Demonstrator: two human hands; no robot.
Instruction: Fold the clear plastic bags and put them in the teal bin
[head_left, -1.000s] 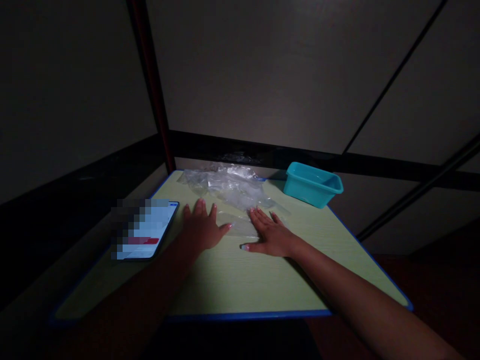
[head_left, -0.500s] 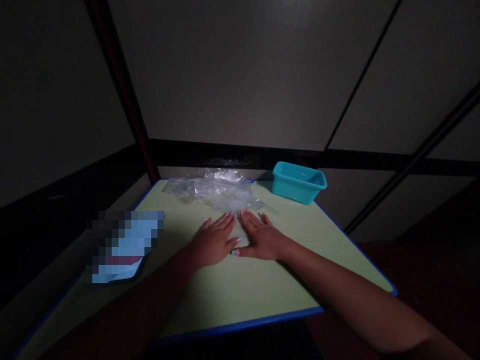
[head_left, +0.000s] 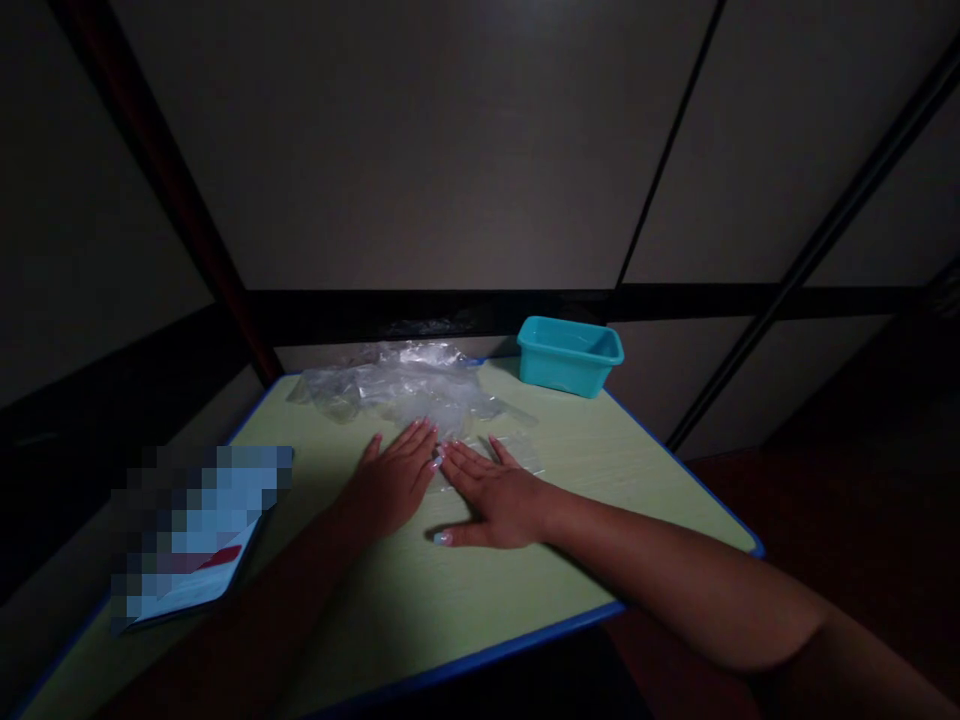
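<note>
Both hands lie palm down on the table, side by side and close together. My left hand [head_left: 394,480] is flat with its fingers stretched forward, the tips at the near edge of a crumpled heap of clear plastic bags [head_left: 405,385]. My right hand [head_left: 499,495] is spread, its thumb out to the left, and rests on a flat clear plastic bag [head_left: 529,455]. Part of that bag shows beyond the fingers; the rest is hidden beneath the hand. Neither hand grips anything.
A turquoise plastic basket [head_left: 566,375] stands at the table's back right corner. On the left lies a tablet-like device [head_left: 217,560], partly blurred. The pale green table [head_left: 600,450] has a blue edge, and panelled walls [head_left: 435,150] rise behind it.
My right hand has slid nearer to me and its thumb has spread, uncovering more of the flat bag. The left hand has shifted left. The whole view has turned a little.
</note>
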